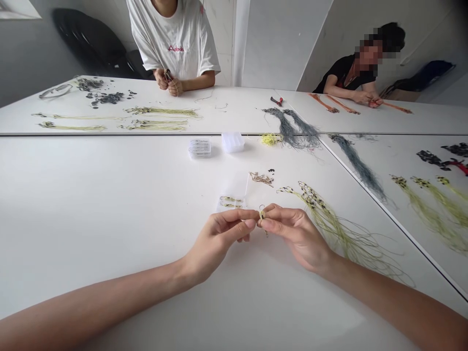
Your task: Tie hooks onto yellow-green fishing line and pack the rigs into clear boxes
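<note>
Between the fingertips of both hands is a small fishing rig (262,215), a wound yellow-green line with a hook sticking up and a short end hanging below. My left hand (221,234) pinches it from the left, thumb against fingers. On the other side my right hand (298,234) also pinches it. Just behind my left hand lies an open clear plastic box (220,206), partly covered by the hand, with coiled yellow-green rigs (231,199) inside. Beyond my right hand spreads a bundle of yellow-green hook lines (329,214).
A pile of brownish metal pieces (262,179) lies past my hands. Farther off are two clear boxes (200,148) (233,142), a yellow line coil (270,140) and grey line bundles (288,126). Two people (175,44) (351,78) work across the tables.
</note>
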{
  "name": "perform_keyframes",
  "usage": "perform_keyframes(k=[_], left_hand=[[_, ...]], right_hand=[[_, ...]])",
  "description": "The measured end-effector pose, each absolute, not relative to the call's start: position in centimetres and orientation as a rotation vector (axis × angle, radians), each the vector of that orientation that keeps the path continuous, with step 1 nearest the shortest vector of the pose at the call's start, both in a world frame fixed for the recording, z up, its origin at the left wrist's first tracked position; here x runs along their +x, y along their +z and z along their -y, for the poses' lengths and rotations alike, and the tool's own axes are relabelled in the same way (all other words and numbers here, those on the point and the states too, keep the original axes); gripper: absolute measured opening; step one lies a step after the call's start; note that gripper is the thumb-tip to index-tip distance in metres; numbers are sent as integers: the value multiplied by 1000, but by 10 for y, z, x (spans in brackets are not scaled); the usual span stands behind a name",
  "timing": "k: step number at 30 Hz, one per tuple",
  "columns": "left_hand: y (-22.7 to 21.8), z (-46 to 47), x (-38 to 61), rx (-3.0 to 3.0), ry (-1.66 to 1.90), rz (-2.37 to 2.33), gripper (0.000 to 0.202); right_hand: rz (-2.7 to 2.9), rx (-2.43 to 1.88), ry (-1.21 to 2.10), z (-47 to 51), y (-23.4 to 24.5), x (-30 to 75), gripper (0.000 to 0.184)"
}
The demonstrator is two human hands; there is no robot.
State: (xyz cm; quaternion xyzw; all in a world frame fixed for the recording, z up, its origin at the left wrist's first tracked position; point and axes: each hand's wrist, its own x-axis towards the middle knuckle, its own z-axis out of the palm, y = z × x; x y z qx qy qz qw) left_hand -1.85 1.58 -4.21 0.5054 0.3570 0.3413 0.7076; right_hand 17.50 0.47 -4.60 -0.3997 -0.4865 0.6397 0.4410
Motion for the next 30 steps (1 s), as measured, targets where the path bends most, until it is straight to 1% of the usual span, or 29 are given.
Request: perform_keyframes(k=[4,12,30], left_hand=[[-42,-13,-15,1067,648,-711,21],[-46,-11,-11,955,607,-654,20],[-45,-13,-14,1100,644,-671,27]], right_hand=[[1136,-963,1609,-4,-47,174,14],[1043,-855,1725,0,-50,168,19],[1079,-831,1702,1,-48,165,16]])
